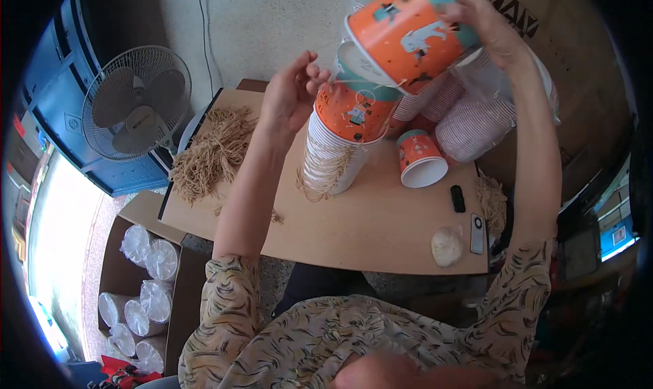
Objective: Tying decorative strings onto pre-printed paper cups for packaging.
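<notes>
Orange tub: one o'clock, tilted by the tub stack.
Right hand: fingers clasping its teal end, blurred, partly hidden.
Left hand: eleven o'clock, fingers half curled; cannot tell if pinching string.

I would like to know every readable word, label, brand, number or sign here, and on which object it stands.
No text can be read with certainty:
Fan: its centre badge is too small to read.
Blue panel: its pale square label is too small.
Brown board: large dark marks, but no clear word.
Orange-and-teal bucket in the right hand: pictures, but no readable words.
</notes>
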